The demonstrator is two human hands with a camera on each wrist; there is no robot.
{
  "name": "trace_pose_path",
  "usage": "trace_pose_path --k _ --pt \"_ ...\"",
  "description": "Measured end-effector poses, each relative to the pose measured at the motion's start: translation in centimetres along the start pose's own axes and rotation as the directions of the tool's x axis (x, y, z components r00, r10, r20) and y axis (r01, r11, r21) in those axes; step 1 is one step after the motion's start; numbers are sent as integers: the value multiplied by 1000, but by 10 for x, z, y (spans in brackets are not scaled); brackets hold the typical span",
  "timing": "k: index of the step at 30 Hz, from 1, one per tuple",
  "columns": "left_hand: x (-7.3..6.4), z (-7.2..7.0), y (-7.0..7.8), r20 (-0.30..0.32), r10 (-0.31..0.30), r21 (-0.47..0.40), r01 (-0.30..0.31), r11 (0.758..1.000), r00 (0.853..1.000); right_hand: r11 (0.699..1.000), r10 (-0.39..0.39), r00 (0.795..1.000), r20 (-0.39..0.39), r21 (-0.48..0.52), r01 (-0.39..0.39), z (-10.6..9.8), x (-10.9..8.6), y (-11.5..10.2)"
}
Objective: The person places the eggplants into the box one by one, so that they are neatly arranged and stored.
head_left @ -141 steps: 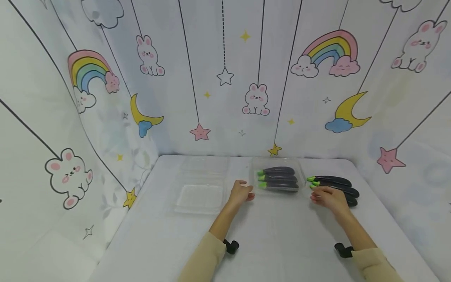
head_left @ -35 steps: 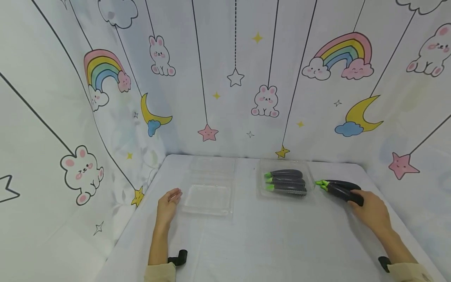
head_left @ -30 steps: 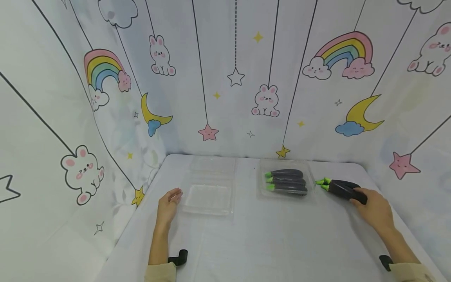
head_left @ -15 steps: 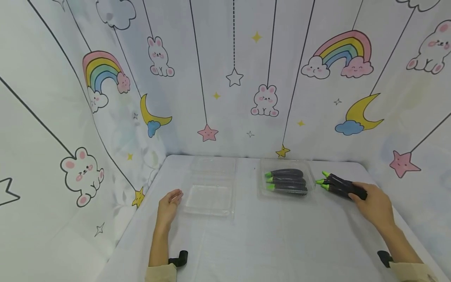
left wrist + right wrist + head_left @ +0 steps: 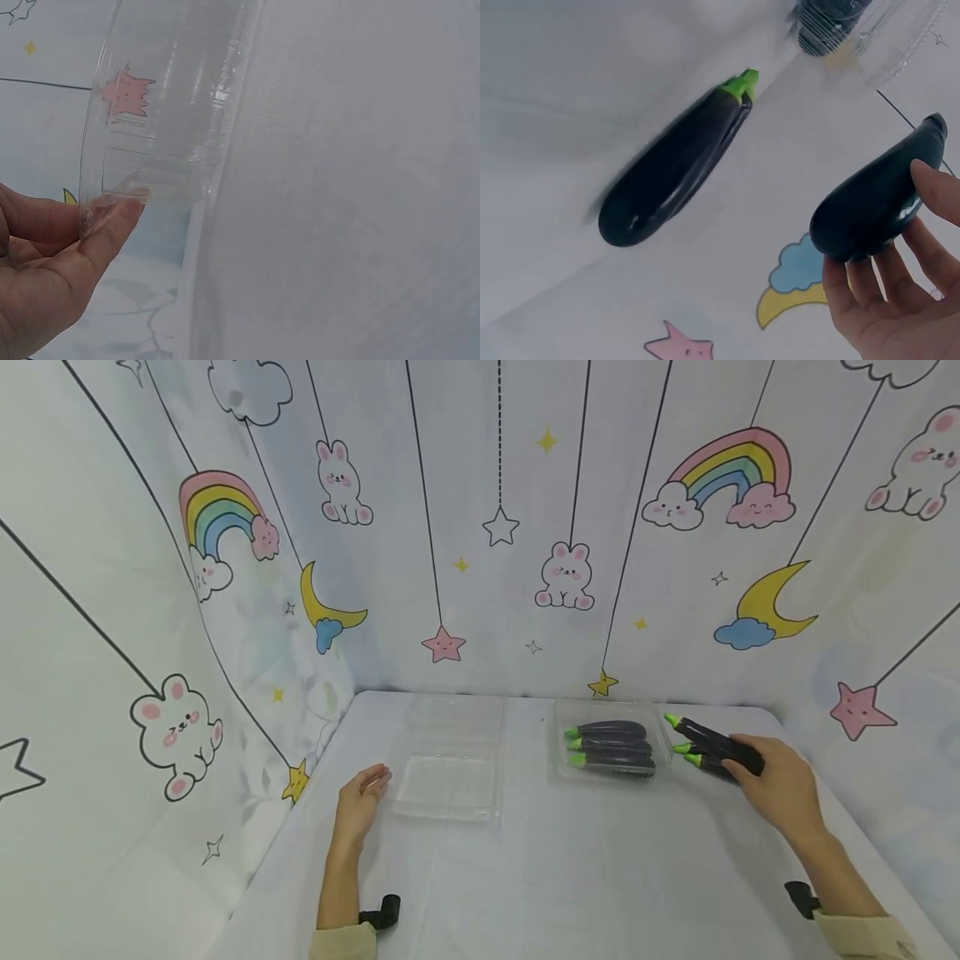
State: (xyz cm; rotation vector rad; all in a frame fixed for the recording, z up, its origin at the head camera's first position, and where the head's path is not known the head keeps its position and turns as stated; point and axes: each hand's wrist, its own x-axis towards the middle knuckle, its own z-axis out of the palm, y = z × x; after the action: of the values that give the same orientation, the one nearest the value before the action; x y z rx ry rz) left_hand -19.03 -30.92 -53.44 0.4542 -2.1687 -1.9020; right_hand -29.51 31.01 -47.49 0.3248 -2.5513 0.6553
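Left box: clear thin plastic, lid up, so [image 5: 444, 812] flimsy I'd guess; pinch the rim, don't squeeze the walls.
Right box: same clear stuff [image 5: 557, 760], three eggplants [image 5: 611, 746] lying side by side in it. Probably flexes if grabbed by one corner.
Right hand: thumb and fingers [image 5: 782, 783] wrapped round the fat end of one eggplant, well apart from the other hand.
Left hand: pinching the edge [image 5: 357, 803] of the left box.
Loose pair: two eggplants [image 5: 667, 172] on the table right of the right box, snug together.
Held eggplant: up above that pair [image 5: 708, 739], green tip toward the right box. Glossy, so likely a bit slippery; looks firm and fairly light, not fragile. Best hold imo: round the thick belly, not the stem.
Labels/brands: none I can read anywhere.
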Motion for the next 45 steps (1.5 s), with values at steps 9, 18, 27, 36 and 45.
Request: trace_pose_path --k 9,18,27,36,45 --pt "0 0 1 -4 -3 12 3 1000 1000 999 -12 1000 9 32 12 1 4 -25" --pt "-3 1 1 -4 9 3 -9 1000 1000 996 -39 999 -2 78 39 10 9 -47" --pt "-4 2 2 6 16 -30 -16 999 1000 989 -89 996 -22 113 91 23 13 -67" --pt "-5 2 3 2 12 -36 -12 999 1000 983 -106 994 1 149 105 37 16 -90" --pt "-4 1 2 15 14 -33 -13 999 1000 974 -139 990 2 180 137 49 18 -106"
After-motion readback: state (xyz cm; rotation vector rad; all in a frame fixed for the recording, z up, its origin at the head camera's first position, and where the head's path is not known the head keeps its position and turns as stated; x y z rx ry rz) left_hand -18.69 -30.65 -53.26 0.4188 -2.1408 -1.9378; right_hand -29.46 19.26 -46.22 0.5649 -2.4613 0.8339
